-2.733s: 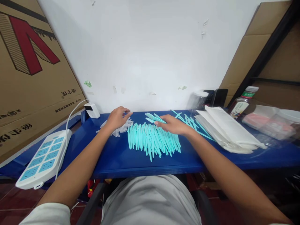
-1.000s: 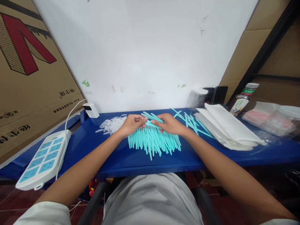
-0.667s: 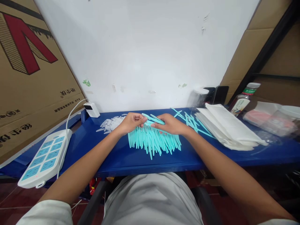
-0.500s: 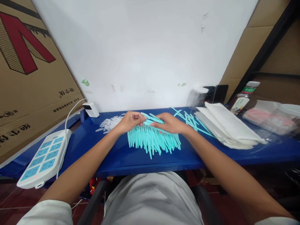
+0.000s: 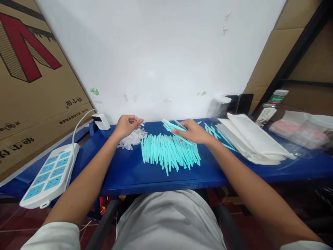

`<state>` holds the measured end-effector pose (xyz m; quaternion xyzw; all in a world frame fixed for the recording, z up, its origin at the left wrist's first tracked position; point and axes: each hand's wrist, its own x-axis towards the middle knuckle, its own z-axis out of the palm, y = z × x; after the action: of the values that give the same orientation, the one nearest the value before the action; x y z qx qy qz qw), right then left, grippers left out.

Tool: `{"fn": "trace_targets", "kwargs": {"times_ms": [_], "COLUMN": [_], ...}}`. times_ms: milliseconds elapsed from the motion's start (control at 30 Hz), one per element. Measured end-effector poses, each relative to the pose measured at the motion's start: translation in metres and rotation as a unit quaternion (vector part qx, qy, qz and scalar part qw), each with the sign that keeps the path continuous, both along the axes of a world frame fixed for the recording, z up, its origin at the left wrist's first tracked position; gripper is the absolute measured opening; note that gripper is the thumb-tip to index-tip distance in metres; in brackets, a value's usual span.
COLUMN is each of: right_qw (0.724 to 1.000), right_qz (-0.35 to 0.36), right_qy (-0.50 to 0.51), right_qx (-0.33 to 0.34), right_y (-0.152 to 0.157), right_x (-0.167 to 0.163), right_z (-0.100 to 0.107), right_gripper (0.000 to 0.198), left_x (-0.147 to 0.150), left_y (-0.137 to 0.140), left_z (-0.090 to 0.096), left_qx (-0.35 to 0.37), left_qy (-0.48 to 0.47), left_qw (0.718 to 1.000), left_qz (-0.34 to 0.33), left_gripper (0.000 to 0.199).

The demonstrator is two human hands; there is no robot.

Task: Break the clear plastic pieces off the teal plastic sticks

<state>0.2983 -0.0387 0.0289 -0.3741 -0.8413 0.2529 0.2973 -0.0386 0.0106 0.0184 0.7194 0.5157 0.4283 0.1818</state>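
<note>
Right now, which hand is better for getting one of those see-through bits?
The left hand, I think: it's right by the see-through bits. The right hand is farther off and holds some turquoise sticks.

Wearer: pale short-sleeved top [image 5: 169, 222]; left hand [image 5: 128, 125] and right hand [image 5: 191, 131] bare.
Torso cloth light grey, softly creased; sleeves [image 5: 53, 238] (whiter than the torso) end above bare forearms [image 5: 85, 177].

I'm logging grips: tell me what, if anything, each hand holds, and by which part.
Right hand: several teal sticks, gripped behind their free left ends. Left hand: seemingly a clear piece; too small to tell by which part.
</note>
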Motion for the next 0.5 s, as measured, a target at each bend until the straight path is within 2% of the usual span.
{"fn": "trace_targets", "kwargs": {"times_ms": [100, 167, 333, 500], "right_qw": [0.998, 0.995, 0.983, 0.975], "right_qz": [-0.055, -0.084, -0.111, -0.134], "right_qy": [-0.020, -0.046, -0.128, -0.168], "right_qx": [0.010, 0.003, -0.073, -0.063], "right_y": [0.004, 0.006, 0.004, 0.001], "right_x": [-0.002, -0.004, -0.008, -0.010], "right_z": [-0.005, -0.009, -0.014, -0.017], "right_gripper": [0.053, 0.055, 0.058, 0.051], "left_x": [-0.014, -0.015, -0.010, -0.009], "left_y": [0.003, 0.003, 0.002, 0.001], "left_z": [-0.002, -0.005, -0.009, -0.008], "left_qx": [0.011, 0.009, 0.025, 0.015], "left_qy": [0.196, 0.272, 0.323, 0.336], "left_qw": [0.979, 0.960, 0.943, 0.939], "left_qz": [0.049, 0.059, 0.072, 0.074], "left_gripper": [0.040, 0.035, 0.034, 0.038]}}
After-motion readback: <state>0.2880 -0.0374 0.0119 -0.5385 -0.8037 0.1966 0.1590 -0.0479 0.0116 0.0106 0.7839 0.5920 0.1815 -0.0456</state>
